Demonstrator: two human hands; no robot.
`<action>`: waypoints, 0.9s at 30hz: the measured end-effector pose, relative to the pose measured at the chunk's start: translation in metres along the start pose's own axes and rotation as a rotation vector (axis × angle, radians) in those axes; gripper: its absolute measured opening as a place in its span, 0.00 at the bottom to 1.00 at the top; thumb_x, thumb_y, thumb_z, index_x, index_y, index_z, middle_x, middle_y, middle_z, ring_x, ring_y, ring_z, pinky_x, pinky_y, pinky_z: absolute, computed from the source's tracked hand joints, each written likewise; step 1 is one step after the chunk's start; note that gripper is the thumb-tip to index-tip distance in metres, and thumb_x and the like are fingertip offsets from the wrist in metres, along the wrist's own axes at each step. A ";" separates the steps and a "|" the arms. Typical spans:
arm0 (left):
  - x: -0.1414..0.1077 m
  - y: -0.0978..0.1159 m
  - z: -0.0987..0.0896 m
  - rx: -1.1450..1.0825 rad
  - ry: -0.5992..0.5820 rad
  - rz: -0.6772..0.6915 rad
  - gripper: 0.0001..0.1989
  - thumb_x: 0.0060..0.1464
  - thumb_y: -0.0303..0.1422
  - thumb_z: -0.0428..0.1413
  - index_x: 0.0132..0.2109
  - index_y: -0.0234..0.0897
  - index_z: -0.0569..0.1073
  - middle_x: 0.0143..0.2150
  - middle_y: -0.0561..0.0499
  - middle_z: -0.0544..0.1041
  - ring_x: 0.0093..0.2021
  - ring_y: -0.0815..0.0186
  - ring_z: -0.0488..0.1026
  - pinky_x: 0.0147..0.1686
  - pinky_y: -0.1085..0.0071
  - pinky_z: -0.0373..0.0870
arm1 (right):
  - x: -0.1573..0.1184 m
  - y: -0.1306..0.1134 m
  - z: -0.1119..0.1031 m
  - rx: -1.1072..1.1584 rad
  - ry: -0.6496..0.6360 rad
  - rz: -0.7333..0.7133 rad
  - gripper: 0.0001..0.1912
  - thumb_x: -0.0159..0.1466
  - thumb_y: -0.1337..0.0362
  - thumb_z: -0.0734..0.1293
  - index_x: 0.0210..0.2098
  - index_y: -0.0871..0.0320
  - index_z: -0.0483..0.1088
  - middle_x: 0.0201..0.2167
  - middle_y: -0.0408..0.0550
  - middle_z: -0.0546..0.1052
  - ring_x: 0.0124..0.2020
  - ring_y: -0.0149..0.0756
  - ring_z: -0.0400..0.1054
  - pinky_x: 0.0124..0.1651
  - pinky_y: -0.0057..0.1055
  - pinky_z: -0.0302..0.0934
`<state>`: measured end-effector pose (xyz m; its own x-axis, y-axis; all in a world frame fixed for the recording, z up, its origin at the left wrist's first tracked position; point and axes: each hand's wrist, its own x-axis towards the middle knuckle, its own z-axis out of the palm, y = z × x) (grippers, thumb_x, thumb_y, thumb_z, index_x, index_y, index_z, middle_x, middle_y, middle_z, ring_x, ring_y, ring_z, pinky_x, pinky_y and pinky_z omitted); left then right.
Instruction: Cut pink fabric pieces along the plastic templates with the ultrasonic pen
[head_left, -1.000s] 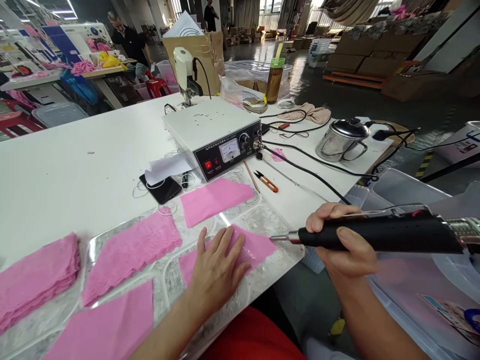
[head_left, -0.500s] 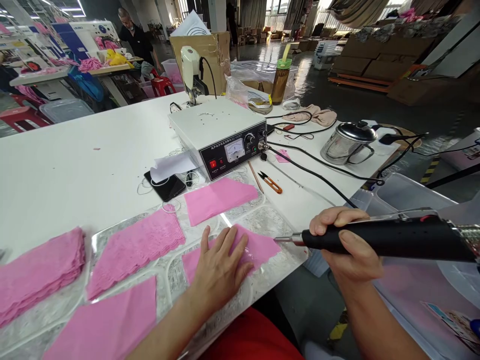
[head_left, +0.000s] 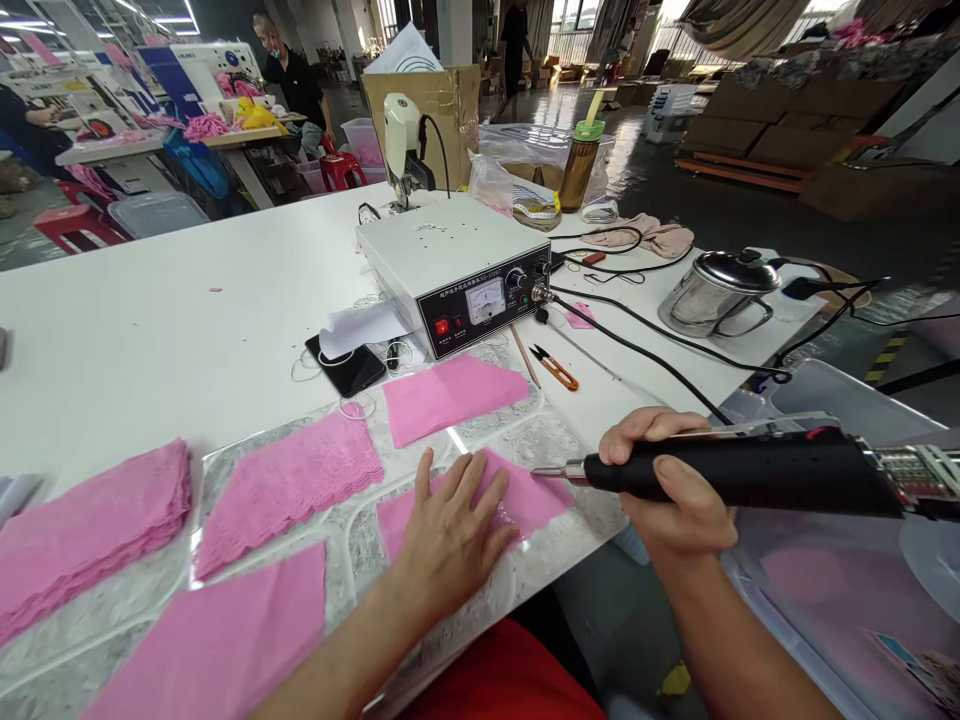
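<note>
My left hand (head_left: 457,530) lies with spread fingers on a pink fabric piece (head_left: 536,495) near the table's front edge. My right hand (head_left: 675,480) is wrapped round a black handheld tool (head_left: 765,472), whose metal tip is over the right part of that piece; whether it touches cannot be made out. Behind it lies another plain pink piece (head_left: 454,395). To the left are a lace-edged pink piece (head_left: 292,485), a plain pink piece (head_left: 225,640) and a stack of pink lace fabric (head_left: 97,530). A marbled mat (head_left: 517,435) lies beneath the nearer pieces.
A control box (head_left: 457,265) stands behind the fabric, with black cables running right. Nearby are a phone (head_left: 349,370), orange snips (head_left: 555,367), a lidded glass pot (head_left: 716,290) and a bottle (head_left: 581,165). A plastic bin (head_left: 840,390) stands at the right. A person (head_left: 292,80) is at the back left.
The tool in my right hand has moved left, its tip going from the fabric's right end to farther over the piece. The view has shifted slightly left. My left hand stays on the fabric.
</note>
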<state>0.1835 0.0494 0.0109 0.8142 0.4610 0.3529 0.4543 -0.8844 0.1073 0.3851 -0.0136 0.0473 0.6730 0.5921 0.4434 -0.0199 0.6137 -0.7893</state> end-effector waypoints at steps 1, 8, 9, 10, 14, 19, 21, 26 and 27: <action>0.000 0.000 0.000 -0.002 0.001 0.000 0.21 0.62 0.43 0.54 0.56 0.37 0.70 0.58 0.41 0.72 0.57 0.52 0.68 0.64 0.43 0.45 | 0.000 0.001 0.000 -0.002 -0.005 0.002 0.06 0.52 0.62 0.69 0.30 0.54 0.71 0.27 0.44 0.70 0.21 0.31 0.64 0.23 0.34 0.62; 0.000 0.000 0.000 -0.006 0.001 -0.006 0.21 0.61 0.43 0.54 0.56 0.37 0.70 0.57 0.41 0.72 0.57 0.53 0.68 0.65 0.43 0.44 | -0.001 0.002 -0.002 -0.008 -0.058 -0.006 0.06 0.54 0.62 0.69 0.30 0.56 0.70 0.28 0.45 0.71 0.23 0.31 0.65 0.25 0.34 0.64; 0.000 0.000 0.000 -0.005 0.002 -0.005 0.21 0.61 0.43 0.54 0.56 0.37 0.70 0.57 0.41 0.72 0.57 0.53 0.68 0.65 0.43 0.44 | -0.001 0.003 -0.002 -0.007 -0.067 -0.008 0.06 0.54 0.63 0.69 0.30 0.56 0.70 0.28 0.45 0.71 0.23 0.31 0.65 0.25 0.34 0.65; 0.000 0.000 0.000 -0.002 0.003 -0.004 0.21 0.61 0.43 0.54 0.57 0.37 0.70 0.57 0.41 0.72 0.57 0.53 0.68 0.65 0.43 0.44 | -0.001 0.003 -0.002 -0.006 -0.072 -0.011 0.06 0.54 0.63 0.69 0.30 0.56 0.70 0.28 0.45 0.71 0.23 0.31 0.65 0.26 0.33 0.65; -0.001 0.000 -0.001 0.006 -0.003 0.000 0.22 0.60 0.43 0.55 0.57 0.37 0.69 0.58 0.41 0.71 0.57 0.53 0.67 0.65 0.43 0.45 | -0.001 0.004 0.000 0.000 -0.056 -0.011 0.07 0.54 0.62 0.69 0.31 0.57 0.69 0.28 0.45 0.70 0.23 0.31 0.65 0.25 0.33 0.65; -0.001 0.000 -0.001 -0.006 -0.018 -0.007 0.22 0.61 0.44 0.54 0.57 0.38 0.69 0.58 0.41 0.71 0.57 0.54 0.67 0.64 0.41 0.45 | 0.000 0.008 0.009 0.044 -0.061 -0.018 0.06 0.53 0.64 0.68 0.31 0.57 0.70 0.29 0.44 0.70 0.23 0.30 0.65 0.26 0.33 0.65; -0.001 0.001 0.000 -0.006 -0.019 -0.009 0.22 0.61 0.44 0.54 0.57 0.38 0.68 0.58 0.41 0.71 0.57 0.54 0.67 0.64 0.41 0.45 | 0.000 0.010 0.013 0.054 -0.076 -0.017 0.06 0.54 0.64 0.68 0.32 0.57 0.70 0.29 0.44 0.70 0.24 0.30 0.65 0.26 0.32 0.65; -0.001 0.001 0.000 -0.001 -0.019 -0.008 0.22 0.60 0.44 0.55 0.57 0.38 0.69 0.58 0.41 0.70 0.58 0.54 0.67 0.65 0.42 0.44 | 0.001 0.017 0.020 0.036 -0.082 -0.032 0.06 0.54 0.63 0.68 0.32 0.57 0.69 0.29 0.45 0.70 0.24 0.31 0.65 0.26 0.33 0.65; -0.001 0.001 -0.001 -0.003 -0.020 -0.006 0.21 0.60 0.44 0.55 0.57 0.38 0.69 0.58 0.41 0.70 0.58 0.54 0.67 0.65 0.42 0.43 | 0.001 0.018 0.021 0.031 -0.086 -0.033 0.06 0.54 0.63 0.68 0.32 0.57 0.69 0.29 0.45 0.70 0.23 0.31 0.65 0.26 0.34 0.65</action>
<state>0.1827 0.0481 0.0111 0.8186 0.4676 0.3335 0.4582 -0.8818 0.1117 0.3698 0.0091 0.0425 0.6076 0.6133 0.5046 -0.0224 0.6483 -0.7611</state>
